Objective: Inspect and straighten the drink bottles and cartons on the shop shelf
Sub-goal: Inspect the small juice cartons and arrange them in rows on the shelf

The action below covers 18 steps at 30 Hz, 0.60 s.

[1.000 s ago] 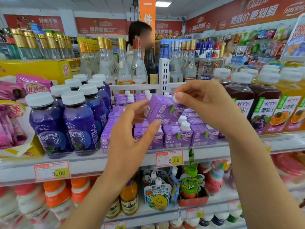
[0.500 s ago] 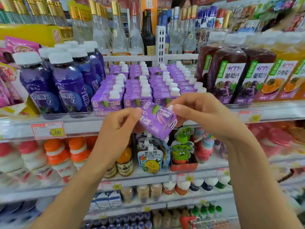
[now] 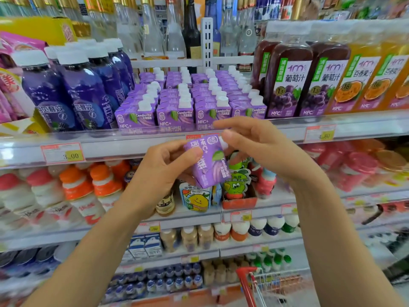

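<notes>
A small purple juice carton [image 3: 210,162] with a white cap is held tilted in front of the shelf edge, below its row. My left hand [image 3: 164,168] grips its lower left side. My right hand [image 3: 254,147] pinches its top end by the cap. On the shelf [image 3: 132,145] behind stand several rows of the same purple cartons [image 3: 177,103], upright with caps to the right.
Purple bottles [image 3: 81,91] stand left of the cartons, dark grape juice bottles [image 3: 290,83] and orange juice bottles [image 3: 358,80] to the right. Glass bottles line the back. Lower shelves hold small drink bottles [image 3: 77,191]. A red shopping cart [image 3: 254,284] is at the bottom.
Both hands have brought the carton down from shelf level to below the shelf edge and turned it more upright. The view has tilted downward.
</notes>
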Tool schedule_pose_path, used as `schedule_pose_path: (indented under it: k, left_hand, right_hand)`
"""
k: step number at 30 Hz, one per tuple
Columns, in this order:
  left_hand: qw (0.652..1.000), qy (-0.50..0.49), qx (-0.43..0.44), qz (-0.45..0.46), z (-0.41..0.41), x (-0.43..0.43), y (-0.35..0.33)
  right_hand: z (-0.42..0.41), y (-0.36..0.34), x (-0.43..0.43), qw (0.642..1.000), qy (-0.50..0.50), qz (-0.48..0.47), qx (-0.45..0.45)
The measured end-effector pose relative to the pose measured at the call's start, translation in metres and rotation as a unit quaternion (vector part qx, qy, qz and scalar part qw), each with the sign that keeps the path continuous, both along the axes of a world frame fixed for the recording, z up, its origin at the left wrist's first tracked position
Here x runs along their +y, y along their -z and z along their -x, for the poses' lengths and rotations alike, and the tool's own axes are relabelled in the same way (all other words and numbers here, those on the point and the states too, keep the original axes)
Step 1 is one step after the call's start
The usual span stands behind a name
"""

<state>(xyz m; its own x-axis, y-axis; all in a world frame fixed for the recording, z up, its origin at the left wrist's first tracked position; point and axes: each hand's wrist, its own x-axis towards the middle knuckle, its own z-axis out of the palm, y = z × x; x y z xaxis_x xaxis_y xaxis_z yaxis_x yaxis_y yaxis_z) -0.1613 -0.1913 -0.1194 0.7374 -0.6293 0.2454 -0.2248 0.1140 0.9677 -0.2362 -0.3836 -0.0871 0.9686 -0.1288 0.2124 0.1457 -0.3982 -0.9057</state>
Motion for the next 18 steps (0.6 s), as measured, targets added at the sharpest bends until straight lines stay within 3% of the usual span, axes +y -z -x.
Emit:
schedule_pose_path:
  k: [3, 9, 14, 18]
  left_hand:
    - [0.999, 0.011, 0.029, -0.028, 0.002, 0.001, 0.003]
    - [0.987, 0.075, 0.139, -0.007, -0.004, 0.008, 0.013]
    - [0.991, 0.075, 0.061, -0.094, -0.005, 0.012, 0.015]
    - [0.99, 0.077, 0.044, -0.11, -0.008, 0.015, 0.021]
  right_hand:
    - [0.003, 0.008, -0.001, 0.998, -0.047, -0.041, 0.014]
    - [-0.001, 0.025, -0.003, 0.991, 0.034, -0.132, 0.019]
    - [-0.002, 0.034, -0.001, 0.99, 0.089, -0.1, 0.046]
    - [-0.002, 0.034, -0.001, 0.99, 0.103, -0.076, 0.056]
